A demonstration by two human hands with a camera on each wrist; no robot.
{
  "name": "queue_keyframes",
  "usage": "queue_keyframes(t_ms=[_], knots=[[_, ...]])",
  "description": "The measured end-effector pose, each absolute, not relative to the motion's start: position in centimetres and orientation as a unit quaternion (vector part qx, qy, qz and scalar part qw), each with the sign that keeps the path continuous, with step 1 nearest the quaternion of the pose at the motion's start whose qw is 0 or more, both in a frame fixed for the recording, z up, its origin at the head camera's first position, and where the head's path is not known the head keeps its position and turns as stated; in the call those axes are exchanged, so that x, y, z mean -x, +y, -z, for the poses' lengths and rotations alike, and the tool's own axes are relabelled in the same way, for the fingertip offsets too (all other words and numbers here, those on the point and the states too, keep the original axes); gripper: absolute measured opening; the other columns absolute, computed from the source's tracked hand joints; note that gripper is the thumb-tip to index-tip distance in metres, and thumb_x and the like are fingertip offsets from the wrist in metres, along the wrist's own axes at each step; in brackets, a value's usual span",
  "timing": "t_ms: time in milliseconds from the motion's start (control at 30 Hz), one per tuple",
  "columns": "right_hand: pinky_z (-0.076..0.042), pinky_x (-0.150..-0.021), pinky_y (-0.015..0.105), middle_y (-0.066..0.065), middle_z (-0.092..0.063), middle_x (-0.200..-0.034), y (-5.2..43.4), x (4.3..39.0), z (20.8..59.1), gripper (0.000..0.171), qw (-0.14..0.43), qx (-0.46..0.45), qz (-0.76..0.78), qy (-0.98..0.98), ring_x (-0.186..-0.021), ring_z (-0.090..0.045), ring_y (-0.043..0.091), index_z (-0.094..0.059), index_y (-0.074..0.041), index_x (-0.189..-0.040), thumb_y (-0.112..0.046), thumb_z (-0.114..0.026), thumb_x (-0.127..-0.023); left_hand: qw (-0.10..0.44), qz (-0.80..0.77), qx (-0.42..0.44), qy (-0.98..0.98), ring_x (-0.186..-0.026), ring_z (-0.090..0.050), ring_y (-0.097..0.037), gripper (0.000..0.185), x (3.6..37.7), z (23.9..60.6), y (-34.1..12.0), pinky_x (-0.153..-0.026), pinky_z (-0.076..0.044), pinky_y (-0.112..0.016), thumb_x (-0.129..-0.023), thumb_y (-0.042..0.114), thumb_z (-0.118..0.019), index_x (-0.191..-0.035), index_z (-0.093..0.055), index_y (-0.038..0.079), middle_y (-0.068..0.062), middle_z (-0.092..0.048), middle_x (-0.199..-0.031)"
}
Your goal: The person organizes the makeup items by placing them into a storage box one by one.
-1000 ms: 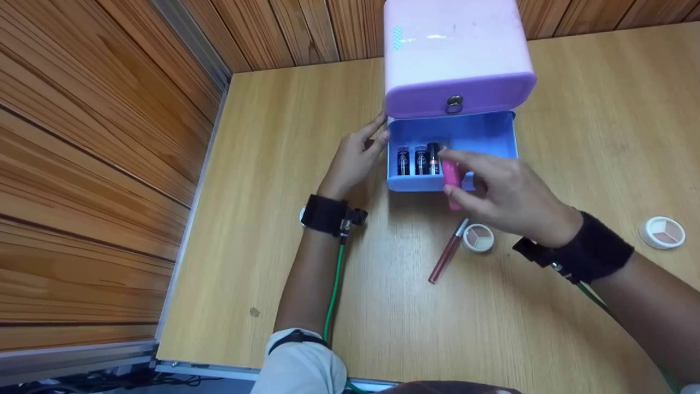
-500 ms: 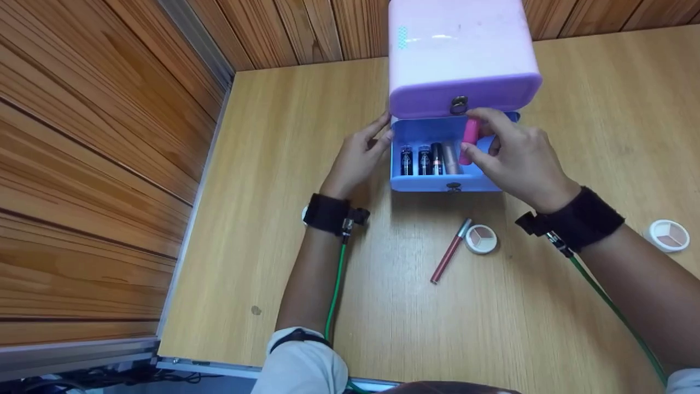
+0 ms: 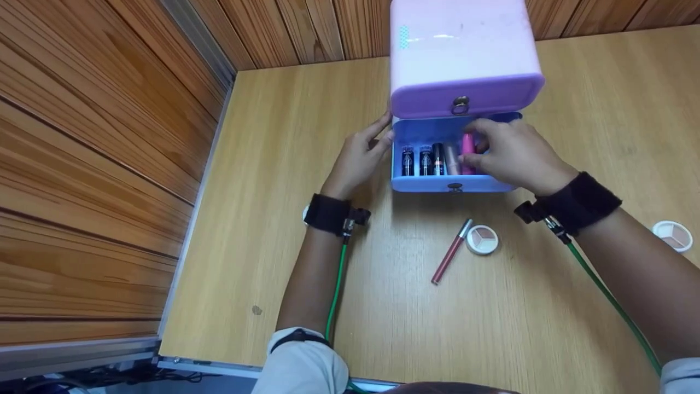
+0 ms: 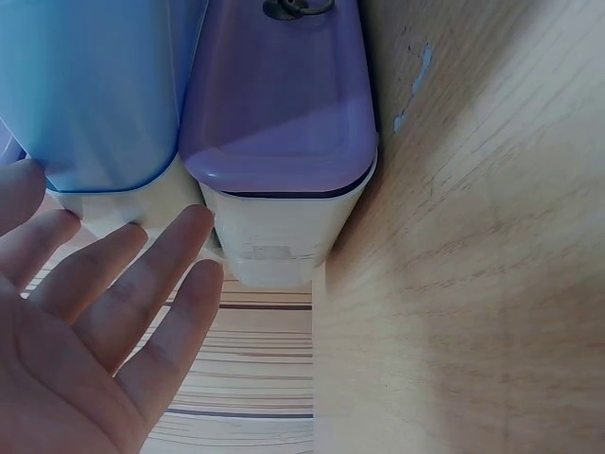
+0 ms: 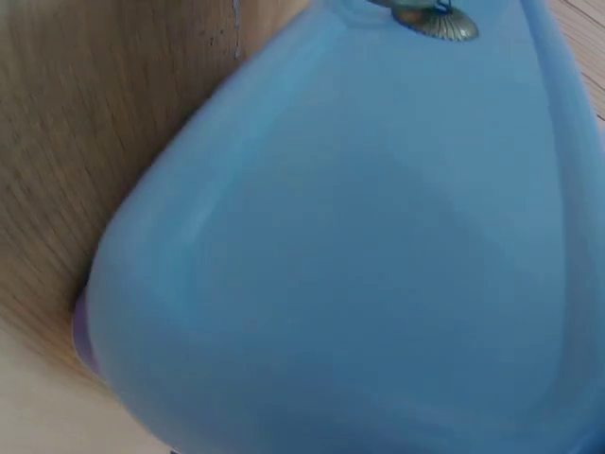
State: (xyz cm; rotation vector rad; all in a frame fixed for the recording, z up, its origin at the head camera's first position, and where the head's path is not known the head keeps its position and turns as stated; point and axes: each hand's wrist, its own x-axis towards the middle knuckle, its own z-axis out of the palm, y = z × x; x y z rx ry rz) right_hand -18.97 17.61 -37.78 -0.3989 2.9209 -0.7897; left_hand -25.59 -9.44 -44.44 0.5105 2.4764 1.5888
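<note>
A pink-and-purple drawer box (image 3: 462, 52) stands at the table's far side with its blue bottom drawer (image 3: 437, 185) pulled out. Several lipstick tubes (image 3: 426, 160) stand in a row inside the drawer. My right hand (image 3: 506, 153) reaches into the drawer and pinches a bright pink tube (image 3: 467, 148) set next to the row. My left hand (image 3: 358, 158) rests with straight fingers against the drawer's left side; in the left wrist view the spread fingers (image 4: 161, 284) touch the box's white base (image 4: 279, 246). The right wrist view shows only the blue drawer front (image 5: 359, 246) and its knob (image 5: 435, 21).
On the table in front of the drawer lie a thin lip-gloss wand (image 3: 451, 250) and a round eyeshadow compact (image 3: 482, 239). A second round compact (image 3: 674, 235) lies at the far right. A wood-panelled wall (image 3: 98, 137) borders the table on the left and behind.
My right hand carried the pink tube from the drawer's front edge up over the drawer, then lowered it into the row. The left hand stayed at the drawer's side.
</note>
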Motion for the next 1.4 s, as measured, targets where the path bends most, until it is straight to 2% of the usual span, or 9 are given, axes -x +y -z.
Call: queue_keyframes(t_ms=[267,500,633,700,767,1067,1400], knots=[[-0.037,-0.049,0.034,0.008,-0.058,-0.077,17.6,19.7,37.5,0.045,0.110,0.137,0.210,0.962,-0.057,-0.049,0.021,-0.058,0.000,-0.131,-0.024,-0.066,-0.094,0.079,-0.530,-0.164,0.828,-0.134,-0.034,0.001,0.051,25.5,44.3,-9.4,-0.105,-0.036,-0.019,-0.099,0.046,-0.048,-0.148,-0.035,0.035,0.021,-0.036,-0.148],[-0.036,-0.044,0.032,0.006,-0.049,-0.066,17.6,20.2,37.4,0.041,0.145,0.143,0.193,0.960,-0.051,-0.046,0.018,-0.055,0.001,-0.134,-0.020,-0.055,-0.099,0.081,-0.530,-0.164,0.828,-0.134,-0.032,0.002,0.051,25.6,44.3,-9.4,-0.105,-0.035,-0.018,-0.099,0.046,-0.048,-0.148,-0.035,0.034,0.022,-0.035,-0.148],[-0.036,-0.045,0.032,0.005,-0.047,-0.064,17.5,20.4,37.6,0.019,0.132,0.158,0.183,0.961,-0.051,-0.046,0.018,-0.065,-0.003,-0.100,-0.017,-0.053,-0.098,0.079,-0.531,-0.164,0.827,-0.133,-0.036,0.000,0.051,25.6,44.4,-9.4,-0.103,-0.037,-0.017,-0.099,0.045,-0.048,-0.148,-0.036,0.033,0.021,-0.036,-0.148],[-0.035,-0.046,0.032,0.004,-0.046,-0.062,17.4,20.5,37.7,0.018,0.121,0.166,0.177,0.963,-0.051,-0.045,0.018,-0.059,-0.006,-0.083,-0.016,-0.054,-0.097,0.078,-0.531,-0.167,0.827,-0.132,-0.037,-0.001,0.052,25.6,44.4,-9.4,-0.102,-0.038,-0.017,-0.100,0.045,-0.048,-0.148,-0.036,0.032,0.020,-0.036,-0.148],[-0.034,-0.046,0.032,0.003,-0.045,-0.061,17.4,20.6,37.8,0.022,0.109,0.172,0.171,0.964,-0.052,-0.045,0.018,-0.055,-0.008,-0.075,-0.016,-0.055,-0.096,0.077,-0.531,-0.172,0.826,-0.131,-0.039,-0.002,0.052,25.6,44.5,-9.3,-0.102,-0.038,-0.018,-0.100,0.045,-0.048,-0.149,-0.036,0.031,0.019,-0.036,-0.148],[-0.035,-0.049,0.034,0.003,-0.048,-0.060,17.1,20.7,38.1,0.026,0.097,0.154,0.172,0.968,-0.055,-0.047,0.020,-0.063,-0.008,-0.077,-0.022,-0.055,-0.098,0.080,-0.533,-0.169,0.825,-0.134,-0.034,0.001,0.052,25.6,44.3,-9.4,-0.105,-0.035,-0.018,-0.100,0.044,-0.048,-0.149,-0.036,0.031,0.020,-0.036,-0.148],[-0.035,-0.049,0.034,0.004,-0.049,-0.062,17.0,20.7,38.1,0.027,0.103,0.158,0.168,0.968,-0.056,-0.048,0.021,-0.062,-0.007,-0.078,-0.022,-0.053,-0.099,0.077,-0.545,-0.173,0.817,-0.133,-0.035,0.001,0.052,25.4,44.3,-9.5,-0.102,-0.038,-0.017,-0.100,0.041,-0.049,-0.149,-0.036,0.029,0.018,-0.036,-0.149]])
